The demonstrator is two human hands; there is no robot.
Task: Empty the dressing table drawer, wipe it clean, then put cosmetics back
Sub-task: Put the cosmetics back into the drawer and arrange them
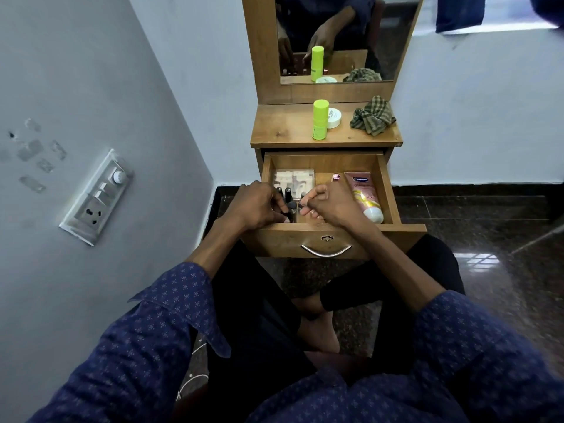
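While both forearms reach forward over the open drawer point(389, 190), the left hand point(253, 206) curls knuckles-up around a small dark-capped bottle point(287, 193), apparently pinching it; the right hand point(331, 206) is loosely fisted beside it, holding what I cannot tell. A pink tube point(364, 193) lies at the drawer's right.

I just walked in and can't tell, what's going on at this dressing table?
A seated person has both hands in the open drawer. The left hand grips small dark bottles; the right hand is curled beside them. A pink tube lies in the drawer. A green bottle, white jar and cloth sit on top.
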